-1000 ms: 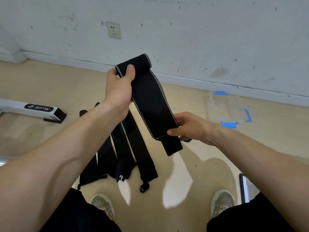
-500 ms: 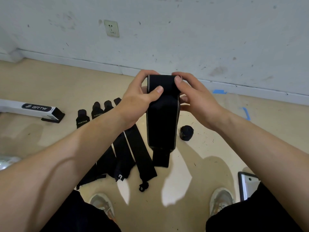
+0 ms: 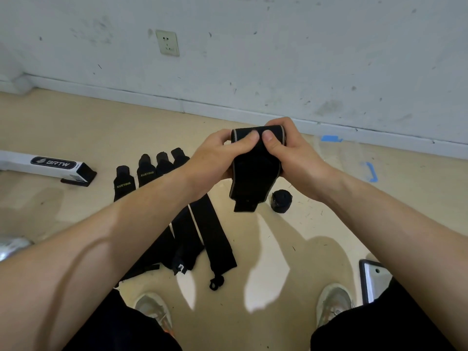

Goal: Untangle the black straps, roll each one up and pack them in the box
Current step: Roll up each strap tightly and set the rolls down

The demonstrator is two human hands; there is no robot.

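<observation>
While both arms reach forward to the middle of the view, the left hand (image 3: 217, 158) and the right hand (image 3: 296, 158) grasp the top of a black strap (image 3: 255, 173). Both thumbs press side by side on its rolled upper end, and the other fingers curl round behind it. The unrolled tail hangs toward 6 o'clock and ends in a narrower tab.

On the floor (image 3: 76, 117), at 3 o'clock of that tab, sits a rolled strap (image 3: 281, 200), a tight black cylinder. At 7 to 8 o'clock of the hands lie the flat straps (image 3: 210, 236), side by side, their narrow ends, two printed XUEYING, pointing toward 12 o'clock. A clear box (image 3: 349, 158) with blue latches stands at 3 o'clock of the hands, near the wall; what it contains cannot be made out.

A white bar (image 3: 45, 164) marked BRTW lies at 9 o'clock. A wall socket (image 3: 167, 43) shows at 11 o'clock. Two shoes (image 3: 152, 310) stand at 5 and 7 o'clock.
</observation>
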